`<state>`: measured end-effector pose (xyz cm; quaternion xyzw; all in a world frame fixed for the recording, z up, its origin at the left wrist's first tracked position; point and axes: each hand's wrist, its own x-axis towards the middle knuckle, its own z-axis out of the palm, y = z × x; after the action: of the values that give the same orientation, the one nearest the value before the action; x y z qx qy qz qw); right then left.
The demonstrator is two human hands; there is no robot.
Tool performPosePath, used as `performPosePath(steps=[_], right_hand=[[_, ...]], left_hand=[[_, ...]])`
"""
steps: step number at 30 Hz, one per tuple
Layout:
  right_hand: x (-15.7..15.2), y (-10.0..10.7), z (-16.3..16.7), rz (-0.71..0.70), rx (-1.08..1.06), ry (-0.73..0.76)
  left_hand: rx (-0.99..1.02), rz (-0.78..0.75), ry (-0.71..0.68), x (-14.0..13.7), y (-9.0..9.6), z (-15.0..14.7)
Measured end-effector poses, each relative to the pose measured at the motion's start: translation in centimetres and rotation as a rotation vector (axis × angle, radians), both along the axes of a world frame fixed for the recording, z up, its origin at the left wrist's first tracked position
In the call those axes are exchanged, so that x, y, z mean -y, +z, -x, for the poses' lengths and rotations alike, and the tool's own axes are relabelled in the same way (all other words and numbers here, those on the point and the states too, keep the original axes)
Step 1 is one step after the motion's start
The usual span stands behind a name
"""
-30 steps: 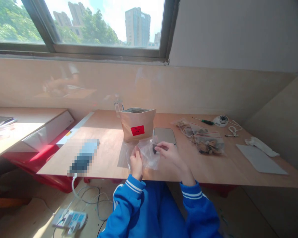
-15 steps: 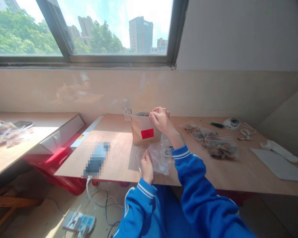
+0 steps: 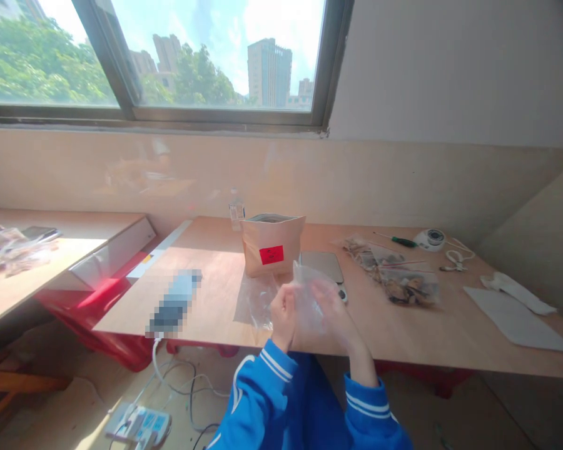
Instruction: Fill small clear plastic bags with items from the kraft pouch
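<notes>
Clear plastic bag (image 3: 304, 300) held up over near edge of surface (image 3: 216, 294), both hands on it: left hand (image 3: 284, 315), right hand (image 3: 333, 312), fingers pinched on film. Step looks like opening/filling bag; next needs mouth spread. Kraft pouch (image 3: 272, 250) behind, apart.

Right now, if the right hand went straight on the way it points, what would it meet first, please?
Probably the clear bag it already touches; beyond that the scale, though depth is unclear.

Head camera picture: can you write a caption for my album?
Both hands, left and right, hold a clear bag up before a paper pouch.
</notes>
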<state>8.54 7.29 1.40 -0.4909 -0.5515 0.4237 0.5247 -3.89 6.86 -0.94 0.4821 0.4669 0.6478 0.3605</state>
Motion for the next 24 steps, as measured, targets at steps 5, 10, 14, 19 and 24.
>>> performPosePath(steps=[5, 10, 14, 19, 24], right_hand=[[0.7, 2.2, -1.7, 0.005, -0.110, -0.095], [1.4, 2.3, -2.4, 0.045, -0.253, -0.203], [1.7, 1.4, -2.2, 0.114, -0.299, -0.001], [1.9, 0.8, -1.2, 0.186, -0.228, 0.124], [1.4, -0.6, -1.9, 0.110, -0.161, 0.035]], left_hand=[[-0.096, 0.051, -0.073, 1.1, 2.4, -0.1], [-0.060, 0.109, -0.069, 1.9, 3.0, -0.3], [-0.043, 0.093, 0.022, 1.7, 3.1, 0.0], [-0.082, 0.090, 0.123, 1.7, 2.9, 1.4], [-0.101, 0.086, 0.252, 2.0, 3.0, 2.7]])
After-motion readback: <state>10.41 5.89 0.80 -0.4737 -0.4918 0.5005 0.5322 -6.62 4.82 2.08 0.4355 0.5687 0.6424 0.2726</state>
